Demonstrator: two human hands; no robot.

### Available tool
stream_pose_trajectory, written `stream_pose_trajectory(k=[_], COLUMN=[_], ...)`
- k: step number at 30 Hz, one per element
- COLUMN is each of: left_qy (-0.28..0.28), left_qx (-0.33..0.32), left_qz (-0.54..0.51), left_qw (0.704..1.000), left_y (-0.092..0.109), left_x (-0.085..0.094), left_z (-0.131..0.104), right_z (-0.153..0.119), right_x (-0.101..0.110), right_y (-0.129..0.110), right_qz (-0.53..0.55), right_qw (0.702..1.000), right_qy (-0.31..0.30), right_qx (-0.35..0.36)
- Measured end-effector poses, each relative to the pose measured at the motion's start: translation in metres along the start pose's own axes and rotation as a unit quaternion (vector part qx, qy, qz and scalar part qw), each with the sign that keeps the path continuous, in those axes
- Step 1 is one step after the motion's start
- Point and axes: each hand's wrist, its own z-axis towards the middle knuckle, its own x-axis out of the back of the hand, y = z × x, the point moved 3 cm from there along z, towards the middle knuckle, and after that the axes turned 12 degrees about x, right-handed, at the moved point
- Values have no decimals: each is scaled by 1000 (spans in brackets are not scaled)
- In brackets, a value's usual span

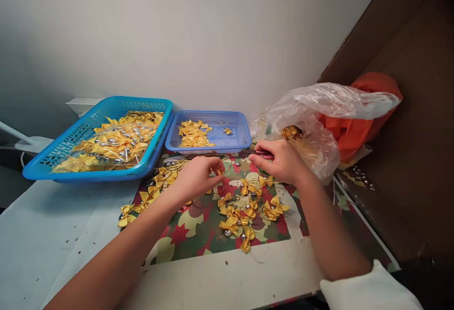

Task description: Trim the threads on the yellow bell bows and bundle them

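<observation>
1. While my left hand (198,177) hung over the patterned cloth (191,227), its fingers were curled inward beside a thin gold cord (230,165); whether they pinched it, I couldn't tell.

2. My right hand (283,158) had its fingers closed on a small pinkish tool (266,155), near the front right corner of the small blue tray (209,150). Its working end was too indistinct to make out.

3. The yellow bows (230,220) lay loosely grouped on the cloth in front of my hands, silver beads (227,232) among them. More sat in the small tray and in the large blue basket (142,170) to its left.

4. I judged each bow light and soft, its loops easily crushed, so the knotted middle seemed the place to hold it. The cord looked springy and liable to tangle; a pinch close to its end would have steered it best. The beads looked smooth enough to slip and roll.

5. On the right, the clear plastic bag (315,104) sagged against the orange bag (349,137). I could read no brand, label or writing anywhere.
</observation>
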Motion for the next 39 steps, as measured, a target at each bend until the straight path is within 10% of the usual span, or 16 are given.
stream_pose_trajectory(k=[8,12,21,26,39], left_qy=[97,-66,28,95,46], left_qx=[-40,-186,-64,-77,-42], left_qz=[121,152,228,198,-58], left_qw=[987,968,971,973,996], left_y=[5,23,10,20,26], left_x=[-3,-17,-8,-5,-10], left_z=[-4,-20,-7,-17,-20], right_z=[1,1,-5,-2,-2], right_x=[-3,-3,-56,-64,-16], right_y=[1,5,20,18,-6], right_qz=[15,27,-28,-25,41], right_qw=[1000,999,970,978,995], right_qy=[-3,-7,-229,-202,-84], right_qx=[-11,-20,-74,-50,-19])
